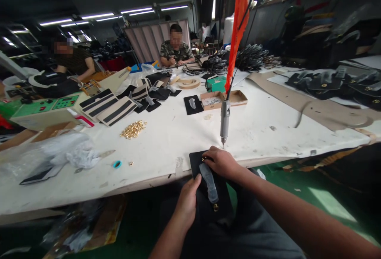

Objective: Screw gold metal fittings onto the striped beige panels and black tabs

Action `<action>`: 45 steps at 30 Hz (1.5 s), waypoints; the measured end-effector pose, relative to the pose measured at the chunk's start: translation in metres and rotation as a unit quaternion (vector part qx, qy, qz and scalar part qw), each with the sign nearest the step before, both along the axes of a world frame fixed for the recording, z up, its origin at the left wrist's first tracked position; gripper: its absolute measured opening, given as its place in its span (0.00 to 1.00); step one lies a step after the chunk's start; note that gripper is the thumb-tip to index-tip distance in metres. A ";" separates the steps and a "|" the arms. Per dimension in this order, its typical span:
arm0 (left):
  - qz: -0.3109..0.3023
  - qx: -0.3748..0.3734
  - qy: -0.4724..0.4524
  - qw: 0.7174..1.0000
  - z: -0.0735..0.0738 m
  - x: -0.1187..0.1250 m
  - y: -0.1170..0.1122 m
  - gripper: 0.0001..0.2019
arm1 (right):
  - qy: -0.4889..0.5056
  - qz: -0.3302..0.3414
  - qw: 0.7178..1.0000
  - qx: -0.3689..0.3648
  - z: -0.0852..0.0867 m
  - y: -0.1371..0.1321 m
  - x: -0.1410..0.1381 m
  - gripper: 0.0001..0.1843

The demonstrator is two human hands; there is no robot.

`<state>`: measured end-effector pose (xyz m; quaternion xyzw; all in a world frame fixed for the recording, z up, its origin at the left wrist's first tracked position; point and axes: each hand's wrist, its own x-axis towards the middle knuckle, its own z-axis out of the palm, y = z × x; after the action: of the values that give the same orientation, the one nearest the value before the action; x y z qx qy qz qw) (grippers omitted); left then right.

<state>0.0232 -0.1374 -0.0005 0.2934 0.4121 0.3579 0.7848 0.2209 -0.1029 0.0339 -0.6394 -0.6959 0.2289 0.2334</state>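
Observation:
A black panel (pixel 195 163) rests partly over the near table edge and partly over my lap. My left hand (pixel 188 198) grips its left edge, thumb on top. Along the panel runs a handle strap wrapped in clear plastic (pixel 210 183), with a gold-coloured fitting (pixel 216 207) at its near end. At the far end, the fingers of my right hand (pixel 222 162) close on another gold fitting (pixel 203 159), mostly covered by the fingertips. Just beyond that hand, a grey electric screwdriver (pixel 225 122) hangs upright, bit downward, untouched.
Left of centre lies a pile of gold hardware (pixel 133 130), with a blue ring (pixel 117 164) nearer me. Beyond the screwdriver are cardboard trays (pixel 239 98) and a black piece (pixel 193 105). Two people sit across the table. More black panels (pixel 324 84) lie far right.

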 end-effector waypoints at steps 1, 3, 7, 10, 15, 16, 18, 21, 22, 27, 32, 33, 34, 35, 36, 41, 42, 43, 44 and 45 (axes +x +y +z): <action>0.005 0.005 0.004 1.000 0.001 0.003 0.003 0.25 | 0.005 -0.001 1.000 -0.004 0.002 0.001 0.000 0.12; 0.006 0.014 0.019 1.000 0.002 0.009 0.007 0.25 | 0.016 -0.003 1.000 -0.009 0.005 0.002 0.001 0.10; 0.016 0.063 0.067 0.996 0.001 0.015 0.005 0.25 | 0.049 -0.007 0.999 -0.016 0.009 -0.002 0.000 0.10; 0.038 0.116 0.114 0.986 0.004 0.014 0.001 0.26 | 0.110 -0.020 0.994 -0.017 0.011 -0.012 -0.004 0.08; 0.054 0.129 0.131 0.981 0.022 0.012 -0.003 0.26 | 0.308 -0.040 0.951 -0.003 0.014 -0.032 -0.011 0.06; 0.058 0.131 0.131 0.981 0.026 0.013 -0.003 0.27 | 0.328 -0.051 0.943 0.002 0.015 -0.035 -0.012 0.07; 0.064 0.144 0.125 0.980 0.034 0.014 -0.004 0.28 | 0.365 -0.075 0.928 0.005 0.017 -0.039 -0.015 0.10; 0.068 0.174 0.114 0.976 0.040 0.016 -0.007 0.29 | 0.408 -0.099 0.908 0.007 0.019 -0.044 -0.020 0.13; 0.067 0.183 0.114 0.974 0.041 0.016 -0.008 0.28 | 0.406 -0.100 0.908 0.022 0.019 -0.046 -0.021 0.13; 0.049 0.235 0.161 0.957 0.049 0.010 -0.012 0.26 | 0.332 -0.041 0.931 0.146 0.025 -0.053 -0.022 0.08; 0.001 0.285 0.195 0.939 0.061 0.000 -0.011 0.25 | 0.270 0.063 0.948 0.156 0.041 -0.053 -0.014 0.08; -0.009 0.293 0.191 0.937 0.064 -0.002 -0.010 0.24 | 0.262 0.080 0.949 0.154 0.045 -0.052 -0.011 0.09; -0.019 0.300 0.187 0.935 0.066 -0.003 -0.009 0.23 | 0.255 0.094 0.951 0.150 0.049 -0.052 -0.008 0.09; -0.032 0.307 0.183 0.934 0.068 -0.005 -0.008 0.22 | 0.246 0.109 0.952 0.143 0.053 -0.051 -0.005 0.09; -0.046 0.311 0.179 0.932 0.070 -0.006 -0.006 0.22 | 0.237 0.127 0.954 0.131 0.057 -0.051 -0.002 0.10; -0.116 0.286 0.178 0.934 0.077 -0.010 -0.001 0.22 | 0.205 0.217 0.954 0.027 0.072 -0.050 0.014 0.15; -0.115 0.271 0.178 0.939 0.077 -0.009 -0.001 0.22 | 0.208 0.220 0.953 0.010 0.071 -0.049 0.016 0.15; -0.106 0.255 0.174 0.945 0.077 -0.008 -0.001 0.22 | 0.215 0.211 0.953 0.001 0.069 -0.048 0.017 0.15; -0.090 0.238 0.166 0.953 0.076 -0.006 -0.002 0.22 | 0.228 0.188 0.955 0.004 0.066 -0.047 0.017 0.15; -0.069 0.221 0.154 0.961 0.074 -0.004 -0.002 0.22 | 0.245 0.150 0.958 0.020 0.061 -0.046 0.017 0.14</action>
<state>0.0194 -0.1395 0.0735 0.5388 0.4175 0.3352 0.6504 0.2376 -0.1487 0.0950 -0.4471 -0.7098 0.3967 0.3726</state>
